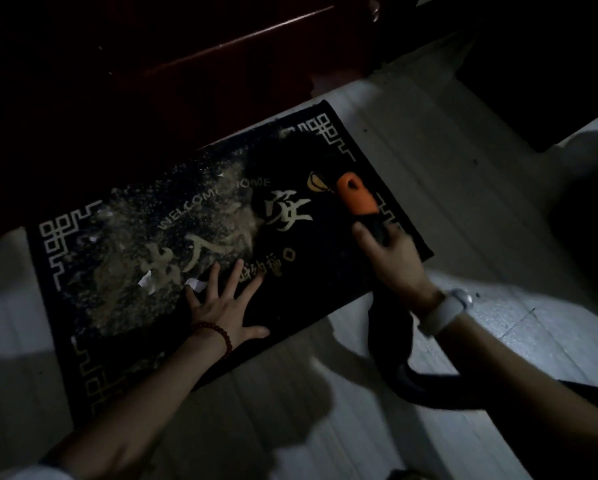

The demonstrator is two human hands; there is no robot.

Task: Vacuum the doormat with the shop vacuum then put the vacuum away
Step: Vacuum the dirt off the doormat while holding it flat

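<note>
Left hand point(223, 306) flat on doormat point(325, 271) (fingers spread); right hand point(391, 258) grips nozzle point(356, 195).

Black doormat point(325, 271), gold fret border; orange nozzle point(356, 195).

— What lies around the edges here?

— A pale floor point(411, 161) of long boards, dim and partly in shadow.

— And at the top?

— A dark reddish wooden door point(193, 64) with raised panel lines, and a metal fitting point(373, 10) near its upper right, too blurred to make out.

— Anything at the right?

— A pale rounded object point(592, 147), only partly visible.
</note>
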